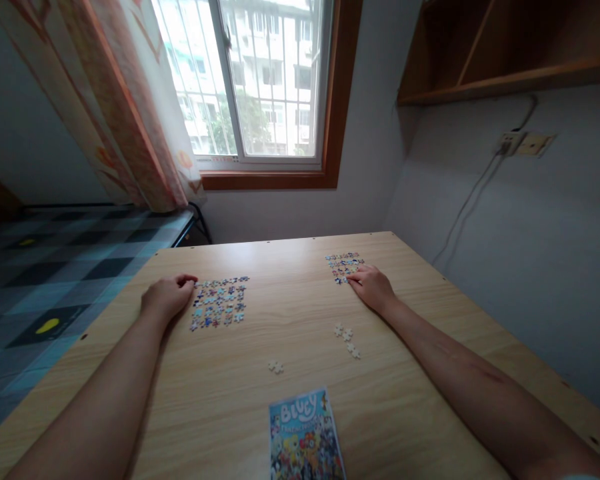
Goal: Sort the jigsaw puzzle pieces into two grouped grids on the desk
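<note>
Puzzle pieces lie in rows on the left of the wooden table, picture side up. My left hand rests beside their upper left corner, fingers curled and tips together at the edge piece; whether anything is between them is hidden. Farther back on the right is a smaller group of puzzle pieces. At its lower right my right hand has its fingertips closed on a puzzle piece. Several pale, blank-looking pieces lie nearer on the right, and other pale pieces sit near the middle.
A blue puzzle picture card or box marked "Bluey" lies at the near edge of view. The wooden table reaches toward the window. A bed with checked cloth stands left; a cable hangs on the right wall.
</note>
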Motion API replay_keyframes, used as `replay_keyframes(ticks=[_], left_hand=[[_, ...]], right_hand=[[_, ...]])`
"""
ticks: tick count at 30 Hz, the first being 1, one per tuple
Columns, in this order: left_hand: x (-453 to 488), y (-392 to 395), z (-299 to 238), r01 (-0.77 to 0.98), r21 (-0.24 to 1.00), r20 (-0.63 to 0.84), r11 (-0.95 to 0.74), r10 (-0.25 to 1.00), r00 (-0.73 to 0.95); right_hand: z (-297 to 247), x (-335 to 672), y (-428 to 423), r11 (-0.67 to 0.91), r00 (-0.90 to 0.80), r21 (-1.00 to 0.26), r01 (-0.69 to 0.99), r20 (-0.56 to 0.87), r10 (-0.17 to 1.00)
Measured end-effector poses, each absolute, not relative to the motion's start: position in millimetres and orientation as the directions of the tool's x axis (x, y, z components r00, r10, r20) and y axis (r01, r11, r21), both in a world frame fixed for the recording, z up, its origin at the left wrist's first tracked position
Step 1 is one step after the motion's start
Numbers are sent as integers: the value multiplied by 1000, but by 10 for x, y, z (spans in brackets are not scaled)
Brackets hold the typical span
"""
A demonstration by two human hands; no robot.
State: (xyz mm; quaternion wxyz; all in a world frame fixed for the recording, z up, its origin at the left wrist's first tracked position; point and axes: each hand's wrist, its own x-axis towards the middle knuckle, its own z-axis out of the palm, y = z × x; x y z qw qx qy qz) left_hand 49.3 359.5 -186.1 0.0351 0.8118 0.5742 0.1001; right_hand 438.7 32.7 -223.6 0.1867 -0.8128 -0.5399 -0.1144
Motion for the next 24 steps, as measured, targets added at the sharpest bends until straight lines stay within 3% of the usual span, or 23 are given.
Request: replay_keyframes(ticks=[18, 24], left_hand=[[514, 3543, -1817, 934, 171, 94, -314, 949, 302], [508, 3552, -1813, 935, 169, 90, -313, 949, 301]], right_hand=[[-2261, 4390, 310, -346, 403, -209, 915, 422, 812], [-2237, 4374, 292, -304, 396, -255, 918, 536, 746]])
